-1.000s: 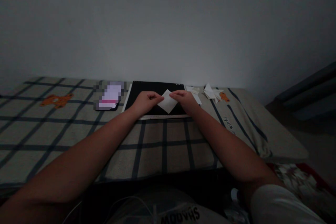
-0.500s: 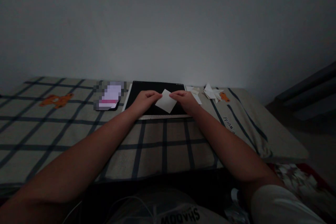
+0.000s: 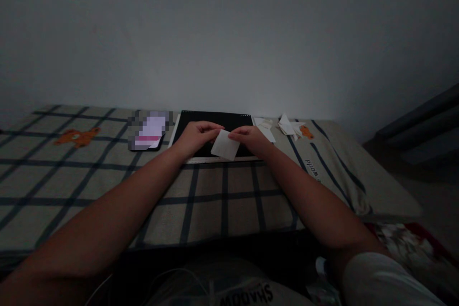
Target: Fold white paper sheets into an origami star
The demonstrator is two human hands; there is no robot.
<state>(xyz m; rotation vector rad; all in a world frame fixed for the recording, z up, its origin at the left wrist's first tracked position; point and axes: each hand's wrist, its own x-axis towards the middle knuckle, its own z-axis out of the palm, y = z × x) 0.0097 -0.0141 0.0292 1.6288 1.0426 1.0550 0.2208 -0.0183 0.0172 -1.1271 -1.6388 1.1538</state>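
A small square of white paper (image 3: 225,147) is held up between my two hands, over a black flat board (image 3: 201,118) with a pale lower edge. My left hand (image 3: 197,138) pinches the paper's upper left corner between thumb and fingers. At its upper right edge, my right hand (image 3: 252,138) grips it the same way. The paper hangs tilted, its lower corner reaching over the board's near edge. The other fingers of both hands are curled and partly hidden.
A checked cloth (image 3: 211,201) covers the table. Left of the board lies a lit phone (image 3: 150,131), partly blurred out. To the right are paper pieces (image 3: 266,129) and a folded white paper shape (image 3: 287,126). A container of paper scraps (image 3: 405,244) stands low at right.
The paper has turned from a diamond stance to a more squared, tilted one and dropped slightly nearer me. Both hands have shifted a little and still pinch it.
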